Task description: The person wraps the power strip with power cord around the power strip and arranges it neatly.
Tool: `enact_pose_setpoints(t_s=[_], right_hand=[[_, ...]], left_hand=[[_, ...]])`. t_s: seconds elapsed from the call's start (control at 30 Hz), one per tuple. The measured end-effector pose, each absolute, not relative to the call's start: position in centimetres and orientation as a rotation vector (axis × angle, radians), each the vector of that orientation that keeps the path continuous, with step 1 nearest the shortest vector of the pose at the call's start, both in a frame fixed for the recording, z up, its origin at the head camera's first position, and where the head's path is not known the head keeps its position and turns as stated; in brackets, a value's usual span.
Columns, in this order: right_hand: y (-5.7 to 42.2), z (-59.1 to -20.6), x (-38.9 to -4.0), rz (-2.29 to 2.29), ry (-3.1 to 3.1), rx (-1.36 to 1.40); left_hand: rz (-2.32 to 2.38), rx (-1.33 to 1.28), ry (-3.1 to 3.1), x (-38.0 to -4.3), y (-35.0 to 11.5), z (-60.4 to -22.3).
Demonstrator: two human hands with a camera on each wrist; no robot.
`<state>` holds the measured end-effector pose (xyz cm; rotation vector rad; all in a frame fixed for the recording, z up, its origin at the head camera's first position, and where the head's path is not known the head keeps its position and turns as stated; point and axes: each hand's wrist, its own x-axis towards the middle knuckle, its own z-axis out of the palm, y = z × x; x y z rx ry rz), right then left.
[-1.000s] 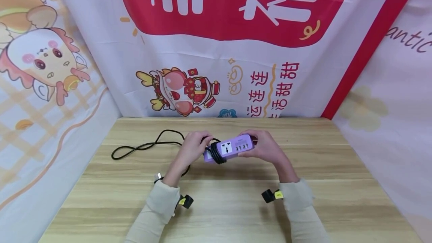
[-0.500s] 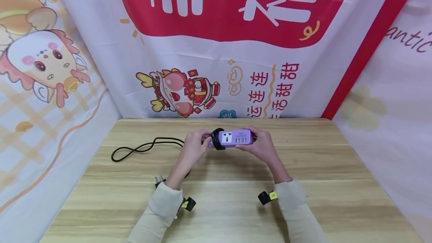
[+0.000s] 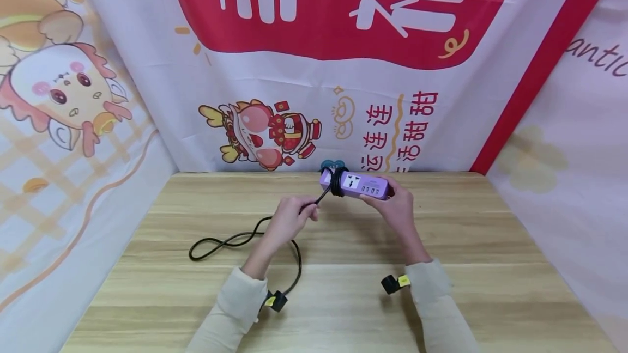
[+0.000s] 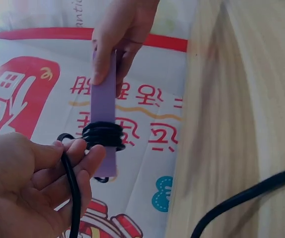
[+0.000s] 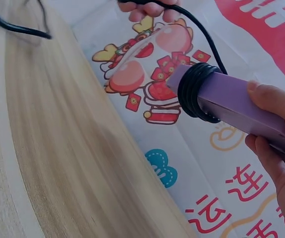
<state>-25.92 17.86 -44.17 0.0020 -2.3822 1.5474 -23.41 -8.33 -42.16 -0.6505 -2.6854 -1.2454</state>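
You are holding the purple power strip (image 3: 365, 186) above the table (image 3: 343, 298).
Left of the strip and nearer, black cord (image 4: 75, 203) is looping loosely, and your left hand (image 3: 290, 219) is pinching it. Its coils (image 3: 336, 183) are circling the strip's left part; your right hand (image 3: 398, 208) is grasping the strip's right end. Behind the strip, printed cloth (image 3: 314, 78) is hanging.

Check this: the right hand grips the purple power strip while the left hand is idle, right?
No, the left hand isn't idle: the left wrist view shows it holding the black cord. The right hand does grip the purple power strip.
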Motion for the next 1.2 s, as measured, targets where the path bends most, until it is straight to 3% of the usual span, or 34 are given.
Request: enact_pose_setpoints(t_s=[0.3, 0.57, 0.87, 1.2], right_hand=[[17.7, -43.9, -26.2, 1.57, -2.351, 0.01], [17.4, -43.7, -25.7, 1.587, -2.325, -0.002], [18.6, -43.3, -26.0, 1.858, -2.229, -0.133], [19.0, -42.1, -25.5, 2.1, -2.011, -0.307]], left_hand=[[-1.266, -0.836, -2.651, -22.4, -6.8, -42.5], [-0.992, -1.05, -2.512, -21.5, -5.9, -42.9], [-1.056, -0.888, -2.633, -22.1, -6.2, -43.5], [-1.216, -0.921, -2.727, -23.1, -6.7, -44.5]])
